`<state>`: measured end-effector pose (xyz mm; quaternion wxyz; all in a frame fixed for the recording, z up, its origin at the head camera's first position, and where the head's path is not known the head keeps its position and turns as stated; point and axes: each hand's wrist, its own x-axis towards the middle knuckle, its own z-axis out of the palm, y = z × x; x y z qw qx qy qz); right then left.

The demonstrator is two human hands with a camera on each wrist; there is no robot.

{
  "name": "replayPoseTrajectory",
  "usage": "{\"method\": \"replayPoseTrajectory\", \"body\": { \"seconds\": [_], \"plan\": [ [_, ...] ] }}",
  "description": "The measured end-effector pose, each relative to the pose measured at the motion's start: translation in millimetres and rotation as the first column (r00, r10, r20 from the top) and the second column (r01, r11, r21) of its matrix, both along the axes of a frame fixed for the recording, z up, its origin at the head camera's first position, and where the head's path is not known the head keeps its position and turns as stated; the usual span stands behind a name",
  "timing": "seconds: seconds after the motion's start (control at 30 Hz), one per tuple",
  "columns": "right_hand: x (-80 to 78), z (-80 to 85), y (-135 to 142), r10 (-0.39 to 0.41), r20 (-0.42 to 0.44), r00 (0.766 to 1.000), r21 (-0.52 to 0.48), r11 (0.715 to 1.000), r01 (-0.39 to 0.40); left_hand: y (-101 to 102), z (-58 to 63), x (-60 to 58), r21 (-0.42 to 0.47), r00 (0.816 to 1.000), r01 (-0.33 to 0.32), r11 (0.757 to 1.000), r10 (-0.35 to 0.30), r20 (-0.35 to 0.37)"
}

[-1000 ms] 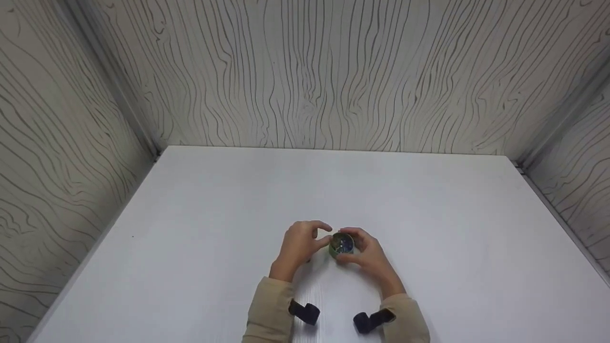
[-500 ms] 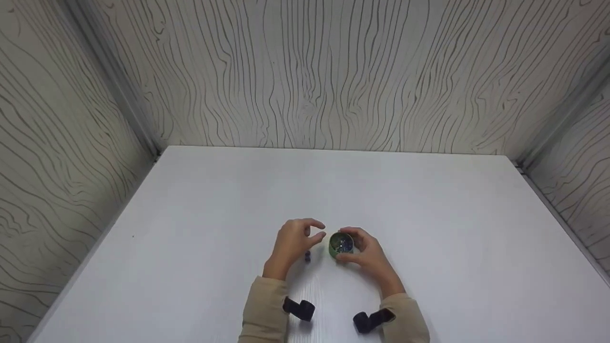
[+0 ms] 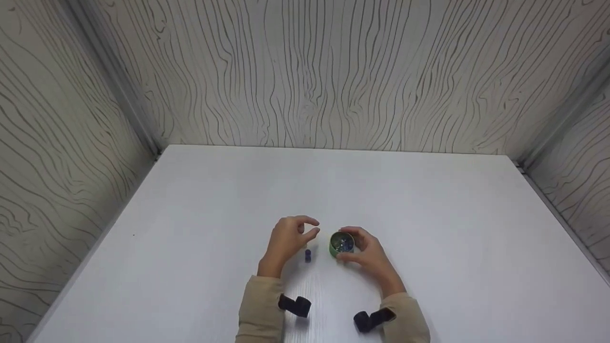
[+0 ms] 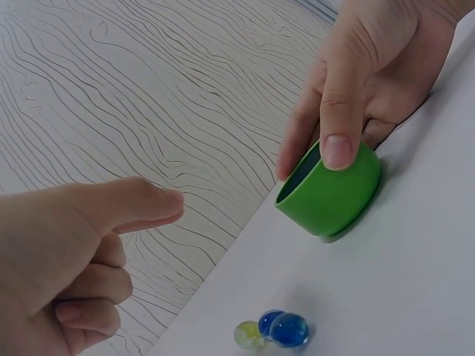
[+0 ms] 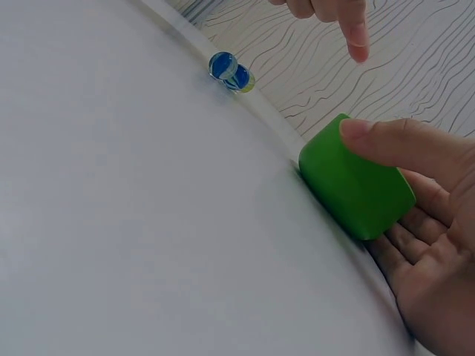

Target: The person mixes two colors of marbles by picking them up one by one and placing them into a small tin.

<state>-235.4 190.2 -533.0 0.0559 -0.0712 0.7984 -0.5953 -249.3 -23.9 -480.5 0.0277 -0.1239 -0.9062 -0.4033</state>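
Observation:
My right hand (image 3: 371, 250) grips a small green cup (image 4: 338, 194), thumb on the near wall and fingers around the far side. The cup sits on the table, and shiny bluish things, too small to make out, lie inside it in the head view. Left of the cup, my left hand (image 3: 285, 242) hovers with thumb and forefinger apart and nothing between them; its other fingers are bent. Below that hand, two blue glass marbles (image 4: 289, 330) and a yellow-green marble (image 4: 249, 335) lie close together on the table.
The white table (image 3: 214, 200) reaches back to a wood-grain patterned wall (image 3: 305, 76). Similar panels (image 3: 57, 157) stand along the sides. Black wrist mounts (image 3: 295, 306) stick out from both sleeves.
My left hand has drawn away from the cup, to the left and slightly back, uncovering the marbles beneath it. My right hand and the cup stay where they were.

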Motion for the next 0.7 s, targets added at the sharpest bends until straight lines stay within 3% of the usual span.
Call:
{"method": "replayPoseTrajectory", "body": {
  "seconds": [0.33,0.7],
  "plan": [
    [0.8,0.8,-1,-0.015,0.008,1.0,0.012,1.0,0.015,-11,-4.0,-2.5,-0.002,0.994,-0.005,1.0,0.005,0.109],
    [0.4,-2.0,-1,-0.038,0.021,0.999,0.024,0.999,0.038,-23,-8.0,-3.9,-0.01,0.975,0.056,0.998,-0.053,0.214]
  ]
}}
